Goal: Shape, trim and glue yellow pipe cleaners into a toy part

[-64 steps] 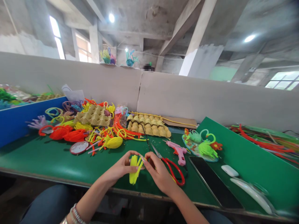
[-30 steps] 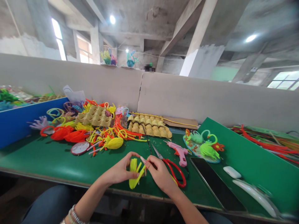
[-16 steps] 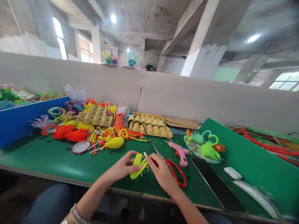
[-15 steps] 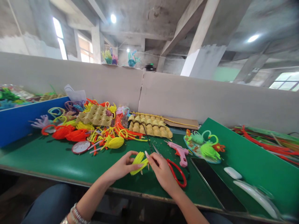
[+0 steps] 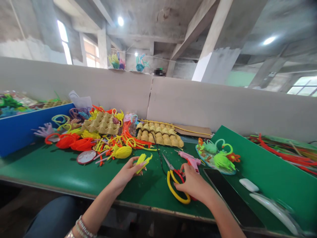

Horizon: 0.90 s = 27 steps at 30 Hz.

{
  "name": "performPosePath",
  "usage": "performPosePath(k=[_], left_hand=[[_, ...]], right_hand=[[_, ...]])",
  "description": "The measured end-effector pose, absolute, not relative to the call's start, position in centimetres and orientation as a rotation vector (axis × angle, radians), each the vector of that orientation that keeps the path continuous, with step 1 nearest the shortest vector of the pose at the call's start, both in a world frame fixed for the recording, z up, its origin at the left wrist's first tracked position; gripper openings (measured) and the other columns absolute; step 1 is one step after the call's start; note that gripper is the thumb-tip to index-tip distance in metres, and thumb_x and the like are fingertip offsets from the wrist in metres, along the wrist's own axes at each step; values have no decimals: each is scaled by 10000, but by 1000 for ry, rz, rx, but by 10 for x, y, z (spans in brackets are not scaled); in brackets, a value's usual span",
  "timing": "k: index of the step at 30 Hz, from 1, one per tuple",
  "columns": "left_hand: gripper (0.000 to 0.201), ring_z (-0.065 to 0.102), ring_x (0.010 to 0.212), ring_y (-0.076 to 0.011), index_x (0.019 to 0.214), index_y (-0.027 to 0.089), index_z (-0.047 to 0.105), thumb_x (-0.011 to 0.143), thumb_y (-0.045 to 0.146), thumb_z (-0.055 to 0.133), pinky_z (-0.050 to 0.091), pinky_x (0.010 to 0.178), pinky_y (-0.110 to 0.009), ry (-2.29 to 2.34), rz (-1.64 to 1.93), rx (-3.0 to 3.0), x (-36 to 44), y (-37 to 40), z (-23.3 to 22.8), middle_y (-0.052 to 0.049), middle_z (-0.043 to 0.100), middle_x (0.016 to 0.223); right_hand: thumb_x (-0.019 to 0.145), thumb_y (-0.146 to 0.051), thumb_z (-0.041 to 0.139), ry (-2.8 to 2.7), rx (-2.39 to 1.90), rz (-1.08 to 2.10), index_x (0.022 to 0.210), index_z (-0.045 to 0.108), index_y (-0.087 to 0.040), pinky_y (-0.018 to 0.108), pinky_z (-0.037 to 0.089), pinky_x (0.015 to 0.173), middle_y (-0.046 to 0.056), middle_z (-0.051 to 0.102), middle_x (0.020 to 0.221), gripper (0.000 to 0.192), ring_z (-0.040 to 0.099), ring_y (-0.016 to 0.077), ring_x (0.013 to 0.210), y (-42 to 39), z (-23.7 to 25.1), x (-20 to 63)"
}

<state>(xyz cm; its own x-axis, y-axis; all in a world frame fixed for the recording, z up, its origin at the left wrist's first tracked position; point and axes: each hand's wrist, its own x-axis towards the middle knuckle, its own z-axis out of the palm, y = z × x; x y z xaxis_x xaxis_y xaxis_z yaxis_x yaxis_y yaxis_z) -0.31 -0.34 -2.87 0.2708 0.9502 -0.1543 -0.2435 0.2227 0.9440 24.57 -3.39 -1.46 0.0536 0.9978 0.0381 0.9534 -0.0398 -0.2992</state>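
Observation:
My left hand (image 5: 126,172) pinches a small yellow pipe-cleaner bundle (image 5: 142,160) just above the green table (image 5: 61,170). My right hand (image 5: 194,183) is apart from the bundle, lower and to the right. It lies on the scissors (image 5: 174,185), thumb and fingers closed around the red handle loop, with the yellow loop showing beside it. The scissors lie flat, blades pointing away from me. A pink glue gun (image 5: 190,160) lies just beyond my right fingertips.
Loose orange, yellow and red pipe cleaners (image 5: 111,140) are heaped around two egg trays (image 5: 159,135) and a yellow wrapped egg shape (image 5: 122,152). Green craft figures (image 5: 218,157) sit on a plate. A dark phone (image 5: 225,188) and a blue box (image 5: 22,129) flank the space.
My right hand let go of the yellow bundle and moved right onto the scissors. My left hand kept the bundle and lifted it slightly farther from me.

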Motion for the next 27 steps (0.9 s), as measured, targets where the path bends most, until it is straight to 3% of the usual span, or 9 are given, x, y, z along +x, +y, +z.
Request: performPosePath(k=[8,13,20,27], left_hand=[[497,519,591,-126,893,166,519,581,478,746,364,611,-263,960,1081,1099,-1,0,-34,-11,656,702],[436,492,560,-102,796,169,512,615,508,717,362,583,-240,962,1146,1149,-1,-1,-33,10,629,643],[498,490,495,-70,903,174,491,608,504,720,383,545,-216,1022,1179,898,-4,0,-30,43,602,611],[535,544,535,-86,890,158,513,545,469,779,428,587,-234,993,1183,900,-6,3,-34,6,648,681]], right_hand=[[645,-224,552,-2095,-2372,426,886,460,-159,256,273,493,84,633,748,266,620,232,687,-46,9,231],[686,-141,490,-2152,-2447,162,895,530,-129,284,347,590,167,651,946,213,630,282,900,-44,11,234],[783,-268,483,-2122,-2405,49,800,569,-190,315,384,633,102,669,913,117,639,270,825,-45,11,251],[741,-223,559,-2074,-2241,-233,904,608,-177,362,411,735,102,655,952,176,601,287,899,-56,-7,268]])
